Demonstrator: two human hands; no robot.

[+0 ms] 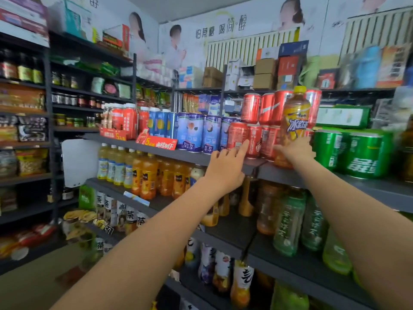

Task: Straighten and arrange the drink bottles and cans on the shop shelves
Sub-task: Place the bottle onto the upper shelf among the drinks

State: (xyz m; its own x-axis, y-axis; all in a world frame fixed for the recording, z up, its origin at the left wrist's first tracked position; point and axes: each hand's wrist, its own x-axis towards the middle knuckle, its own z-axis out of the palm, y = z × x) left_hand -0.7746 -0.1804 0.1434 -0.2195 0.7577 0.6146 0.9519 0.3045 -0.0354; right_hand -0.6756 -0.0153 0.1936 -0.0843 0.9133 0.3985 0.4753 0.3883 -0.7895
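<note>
While my right hand (296, 151) wraps the full, heavy, slick iced-tea bottle (294, 121) low at its waist, my left hand (225, 166), fingers spread, reaches toward the red cans (243, 136) at ten o'clock.

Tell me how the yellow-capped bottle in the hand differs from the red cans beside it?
The iced tea bottle is tall, yellow-capped, orange and purple; the red cans are short and red. The right hand grips the bottle; the cans stand stacked in two tiers. Both sit on one shelf.
</note>
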